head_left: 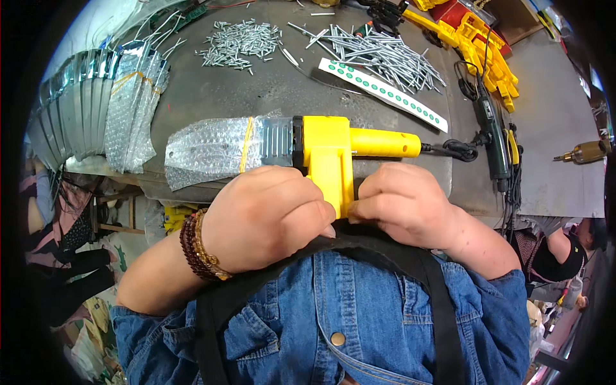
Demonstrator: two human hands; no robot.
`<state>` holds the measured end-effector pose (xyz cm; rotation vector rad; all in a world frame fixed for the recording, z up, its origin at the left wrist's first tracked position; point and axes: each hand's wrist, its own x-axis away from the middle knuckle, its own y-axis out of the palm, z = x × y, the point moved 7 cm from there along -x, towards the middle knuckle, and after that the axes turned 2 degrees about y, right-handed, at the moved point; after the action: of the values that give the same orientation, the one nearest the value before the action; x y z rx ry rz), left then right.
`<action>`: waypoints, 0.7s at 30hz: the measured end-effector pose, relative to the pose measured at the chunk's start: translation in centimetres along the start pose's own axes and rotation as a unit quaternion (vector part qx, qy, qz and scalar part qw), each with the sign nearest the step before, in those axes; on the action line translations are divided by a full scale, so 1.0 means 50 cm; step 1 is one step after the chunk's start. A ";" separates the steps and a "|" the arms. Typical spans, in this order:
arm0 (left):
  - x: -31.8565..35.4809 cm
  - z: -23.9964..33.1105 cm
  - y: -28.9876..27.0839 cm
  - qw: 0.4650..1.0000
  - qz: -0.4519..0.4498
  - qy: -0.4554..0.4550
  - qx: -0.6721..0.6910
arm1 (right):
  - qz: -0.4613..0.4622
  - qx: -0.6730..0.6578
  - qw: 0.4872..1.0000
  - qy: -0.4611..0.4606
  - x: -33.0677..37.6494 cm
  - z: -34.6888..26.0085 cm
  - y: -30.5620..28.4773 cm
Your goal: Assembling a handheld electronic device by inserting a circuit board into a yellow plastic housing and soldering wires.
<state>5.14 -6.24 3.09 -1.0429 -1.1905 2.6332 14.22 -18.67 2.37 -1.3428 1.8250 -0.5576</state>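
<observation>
A yellow tool (pixel 328 147) that looks like a plastic-pipe welder lies across the near part of the table, its handle pointing right with a black cord. Its finned metal plate, on the left, is in bubble wrap (pixel 212 151) under a yellow rubber band (pixel 247 146). My left hand (pixel 273 215), with a beaded bracelet at the wrist, is closed against the left side of the tool's near end. My right hand (pixel 404 204) is closed at the right side of that end, thumb and fingers pressed together. Whatever either hand pinches is hidden by the fingers.
A white strip of green round stickers (pixel 384 95) lies beyond the tool. Farther back are piles of short screws (pixel 240 43) and long metal rods (pixel 391 58). Wrapped metal plates (pixel 80 102) stand left; a dark soldering-iron-like tool (pixel 493 138), yellow housings (pixel 491 58) and a brass-coloured tip (pixel 587 152) lie right.
</observation>
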 end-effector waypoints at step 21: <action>-0.014 -0.243 -0.143 0.957 0.080 -0.175 -0.218 | -0.172 0.282 0.928 0.171 -0.394 0.292 0.070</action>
<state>11.62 6.32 2.69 -0.7573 -1.9068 2.8339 26.38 2.39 -2.28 -1.2068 1.5056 -1.4607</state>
